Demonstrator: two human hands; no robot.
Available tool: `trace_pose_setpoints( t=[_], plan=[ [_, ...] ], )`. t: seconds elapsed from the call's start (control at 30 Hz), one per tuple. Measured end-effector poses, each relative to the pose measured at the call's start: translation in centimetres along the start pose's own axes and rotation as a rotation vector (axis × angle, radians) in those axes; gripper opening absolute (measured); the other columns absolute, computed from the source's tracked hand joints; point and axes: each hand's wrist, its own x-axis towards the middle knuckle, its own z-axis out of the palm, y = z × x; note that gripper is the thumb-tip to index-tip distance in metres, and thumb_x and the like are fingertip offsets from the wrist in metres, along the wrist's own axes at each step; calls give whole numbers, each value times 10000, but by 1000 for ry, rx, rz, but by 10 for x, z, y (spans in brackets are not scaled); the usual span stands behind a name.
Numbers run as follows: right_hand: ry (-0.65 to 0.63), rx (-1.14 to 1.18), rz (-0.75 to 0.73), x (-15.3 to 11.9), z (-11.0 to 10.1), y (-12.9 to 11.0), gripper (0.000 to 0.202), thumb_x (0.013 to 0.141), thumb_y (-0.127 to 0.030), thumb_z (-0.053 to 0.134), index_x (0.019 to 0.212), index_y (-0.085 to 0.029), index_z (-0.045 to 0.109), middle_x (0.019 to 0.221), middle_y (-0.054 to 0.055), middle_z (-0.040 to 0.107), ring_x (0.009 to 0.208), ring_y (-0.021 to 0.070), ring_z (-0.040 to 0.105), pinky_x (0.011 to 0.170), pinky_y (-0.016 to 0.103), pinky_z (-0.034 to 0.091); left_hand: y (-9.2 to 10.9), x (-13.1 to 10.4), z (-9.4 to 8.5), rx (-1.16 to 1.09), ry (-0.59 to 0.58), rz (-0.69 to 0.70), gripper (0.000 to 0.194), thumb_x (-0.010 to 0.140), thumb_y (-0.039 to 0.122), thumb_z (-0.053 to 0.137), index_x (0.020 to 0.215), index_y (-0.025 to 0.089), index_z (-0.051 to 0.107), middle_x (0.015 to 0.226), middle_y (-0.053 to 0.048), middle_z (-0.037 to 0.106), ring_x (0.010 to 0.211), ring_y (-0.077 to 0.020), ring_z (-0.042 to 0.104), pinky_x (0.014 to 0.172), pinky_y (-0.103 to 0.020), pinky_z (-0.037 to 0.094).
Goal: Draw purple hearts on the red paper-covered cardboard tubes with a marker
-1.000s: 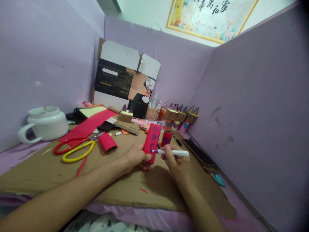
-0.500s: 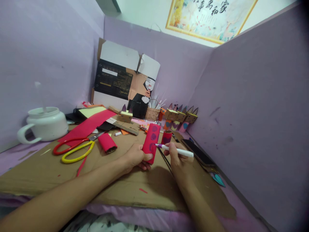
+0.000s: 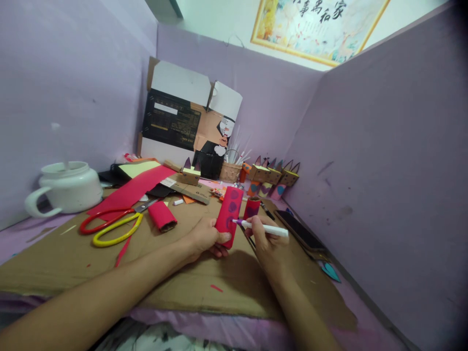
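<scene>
My left hand (image 3: pixel 209 238) grips the lower end of a flat red paper strip (image 3: pixel 234 200), tilted up above the cardboard. Purple heart-like marks run down the strip's face. Between the fingers of my right hand (image 3: pixel 269 246) is a white marker (image 3: pixel 272 229) with a purple tip, which touches the lowest mark. A red paper-covered tube (image 3: pixel 252 207) with a purple mark stands just behind the marker. Left of my left hand, a second red paper-covered tube (image 3: pixel 163 216) lies on its side, its brown open end towards me.
Scissors (image 3: pixel 116 228) with red and yellow handles lie left on the cardboard sheet (image 3: pixel 175 287). A white mug (image 3: pixel 71 187) stands far left, a phone (image 3: pixel 298 229) lies right. Cardboard animal figures (image 3: pixel 274 175), a basket (image 3: pixel 230 172) of white pens and an unfolded box (image 3: pixel 175 117) are behind.
My right hand has shifted slightly left with the marker, whose tip has moved further onto the lowest purple mark. My left hand and the red strip stay nearly still.
</scene>
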Motion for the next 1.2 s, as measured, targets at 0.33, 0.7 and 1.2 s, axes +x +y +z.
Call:
trace_pose_setpoints(
  t=[0.33,0.7,1.2],
  plan=[
    [-29,2,26,-1,2,4,274,822,-348,507,690,-153,646,498,-1,589,429,110,527,420,203,382,1,-1,0,5,-13,11,225,616,227,601,808,137,524,574,-5,606,436,-106,562,416,-192,398],
    [-49,17,46,-2,0,2,289,811,-348,508,643,-147,632,463,-6,560,412,110,514,405,205,374,0,0,-1,-2,-21,34,258,580,267,632,764,148,498,574,-4,599,448,-116,571,426,-201,392],
    [90,67,-21,1,0,1,274,828,-338,502,677,-148,629,513,0,592,458,124,552,439,213,405,-2,0,-2,-43,-14,31,321,584,316,656,792,150,476,569,5,591,451,-114,566,432,-204,398]
  ],
)
